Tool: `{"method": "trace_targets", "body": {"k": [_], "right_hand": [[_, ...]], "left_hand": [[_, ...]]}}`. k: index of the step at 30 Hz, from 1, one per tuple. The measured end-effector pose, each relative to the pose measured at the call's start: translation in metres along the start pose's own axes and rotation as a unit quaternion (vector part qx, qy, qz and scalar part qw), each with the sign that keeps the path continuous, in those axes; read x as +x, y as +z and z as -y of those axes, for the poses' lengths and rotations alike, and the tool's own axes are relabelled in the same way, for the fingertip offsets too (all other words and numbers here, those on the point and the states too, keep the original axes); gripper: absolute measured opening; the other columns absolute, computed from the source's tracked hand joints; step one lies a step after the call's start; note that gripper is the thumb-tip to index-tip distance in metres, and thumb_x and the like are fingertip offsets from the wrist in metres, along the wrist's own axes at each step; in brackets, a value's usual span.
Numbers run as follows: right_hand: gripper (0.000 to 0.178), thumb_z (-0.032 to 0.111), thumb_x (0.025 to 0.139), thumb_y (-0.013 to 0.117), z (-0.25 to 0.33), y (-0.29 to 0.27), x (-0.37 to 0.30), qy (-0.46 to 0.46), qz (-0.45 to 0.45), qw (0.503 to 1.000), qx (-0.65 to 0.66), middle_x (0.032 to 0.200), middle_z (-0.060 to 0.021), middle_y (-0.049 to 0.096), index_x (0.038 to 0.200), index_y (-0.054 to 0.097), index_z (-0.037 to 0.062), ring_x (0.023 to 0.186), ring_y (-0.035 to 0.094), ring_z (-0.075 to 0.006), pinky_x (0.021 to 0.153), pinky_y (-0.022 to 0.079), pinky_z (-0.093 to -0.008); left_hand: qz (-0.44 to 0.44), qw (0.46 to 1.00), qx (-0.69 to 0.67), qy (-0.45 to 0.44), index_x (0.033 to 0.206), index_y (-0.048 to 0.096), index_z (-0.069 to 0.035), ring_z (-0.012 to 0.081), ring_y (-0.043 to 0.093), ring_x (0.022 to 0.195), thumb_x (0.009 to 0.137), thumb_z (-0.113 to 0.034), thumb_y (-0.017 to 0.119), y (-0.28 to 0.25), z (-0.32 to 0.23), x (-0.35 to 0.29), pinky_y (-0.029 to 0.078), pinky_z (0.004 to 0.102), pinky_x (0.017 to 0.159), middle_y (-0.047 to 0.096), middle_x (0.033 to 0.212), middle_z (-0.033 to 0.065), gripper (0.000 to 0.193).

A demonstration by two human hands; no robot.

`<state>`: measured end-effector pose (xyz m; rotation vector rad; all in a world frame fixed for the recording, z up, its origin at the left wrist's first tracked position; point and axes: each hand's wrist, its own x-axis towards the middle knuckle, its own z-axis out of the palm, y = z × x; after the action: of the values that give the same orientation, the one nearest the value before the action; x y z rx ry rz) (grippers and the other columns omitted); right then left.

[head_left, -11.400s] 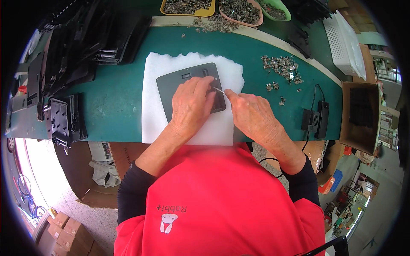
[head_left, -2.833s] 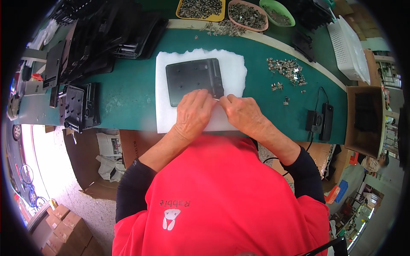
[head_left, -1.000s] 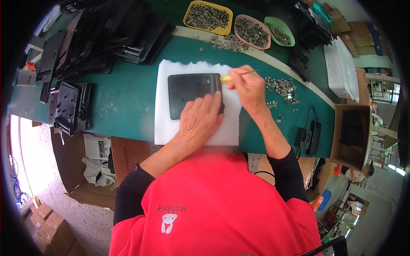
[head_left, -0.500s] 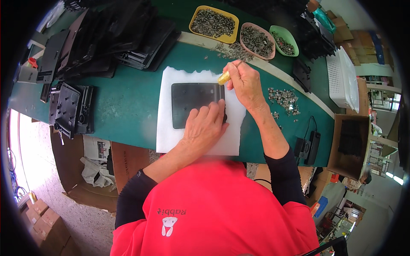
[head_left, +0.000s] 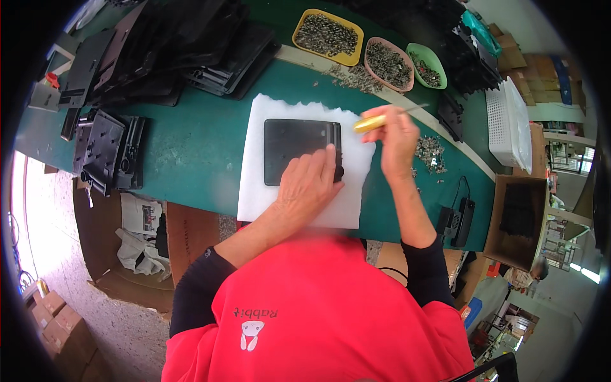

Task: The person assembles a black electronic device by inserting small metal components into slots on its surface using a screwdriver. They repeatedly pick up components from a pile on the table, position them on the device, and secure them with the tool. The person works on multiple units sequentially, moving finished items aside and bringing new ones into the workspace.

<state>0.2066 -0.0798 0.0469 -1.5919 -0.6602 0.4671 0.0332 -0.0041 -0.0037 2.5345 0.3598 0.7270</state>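
A dark rectangular plastic panel (head_left: 296,140) lies on a white foam sheet (head_left: 261,207) on the green table. My left hand (head_left: 307,178) rests flat on the panel's lower right part, fingers stretched out, pressing it rather than gripping. My right hand (head_left: 400,141) is closed around a yellow-handled screwdriver (head_left: 370,123), held in the air past the sheet's right edge and apart from the panel. Its handle end points left toward the panel; the thin shaft sticks out to the right behind the fingers. Slight blur covers this hand.
Yellow (head_left: 328,37), pink (head_left: 389,65) and green trays (head_left: 427,66) of small metal parts line the far side. Loose metal pieces (head_left: 431,155) lie right of my right hand. Stacked black panels (head_left: 223,67) and black housings (head_left: 105,149) stand left. A white basket (head_left: 509,121) sits right.
My right hand has moved right with the screwdriver, lifting its handle end away from the panel's upper right corner. My left hand stays on the panel; the view has shifted slightly.
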Motion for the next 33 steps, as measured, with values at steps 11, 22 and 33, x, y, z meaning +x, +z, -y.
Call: {"method": "trace_targets", "body": {"k": [11, 22, 33], "right_hand": [[0.014, 0.003, 0.09, 0.063, -0.017, 0.016, -0.061, -0.205, 0.037, 0.957, -0.201, 0.102, -0.0143, 0.065, 0.103, 0.062, -0.0025, 0.085, 0.067, -0.0253, 0.071, 0.056, -0.0327], [0.008, 0.004, 0.095, 0.058, -0.046, 0.011, -0.019, -0.227, 0.054, 0.941, -0.247, 0.091, -0.0098, 0.068, 0.101, 0.062, -0.0006, 0.062, 0.064, -0.0135, 0.056, 0.052, -0.026], [0.022, 0.018, 0.1, 0.053, -0.022, -0.014, -0.039, 0.02, -0.005, 0.993, -0.116, 0.08, -0.0045, 0.068, 0.094, 0.064, 0.0008, 0.066, 0.06, -0.0105, 0.062, 0.049, -0.0259]], "left_hand": [[-0.023, 1.0, -0.001, -0.019, 0.112, 0.056, 0.004, 0.0292, 0.055, 0.081, 0.069, -0.024, 0.081, -0.001, 0.001, 0.001, 0.046, 0.038, 0.071, 0.052, 0.098, 0.0136, 0.057], [-0.003, 1.0, 0.011, -0.022, 0.112, 0.055, 0.005, 0.029, 0.056, 0.083, 0.073, -0.025, 0.078, -0.004, 0.0, 0.003, 0.047, 0.0374, 0.073, 0.051, 0.1, 0.0142, 0.055], [0.026, 0.997, -0.075, -0.025, 0.123, 0.056, 0.003, 0.0341, 0.057, 0.102, 0.072, -0.022, 0.08, -0.015, 0.0, -0.001, 0.047, 0.0409, 0.086, 0.056, 0.116, 0.0172, 0.062]]}}
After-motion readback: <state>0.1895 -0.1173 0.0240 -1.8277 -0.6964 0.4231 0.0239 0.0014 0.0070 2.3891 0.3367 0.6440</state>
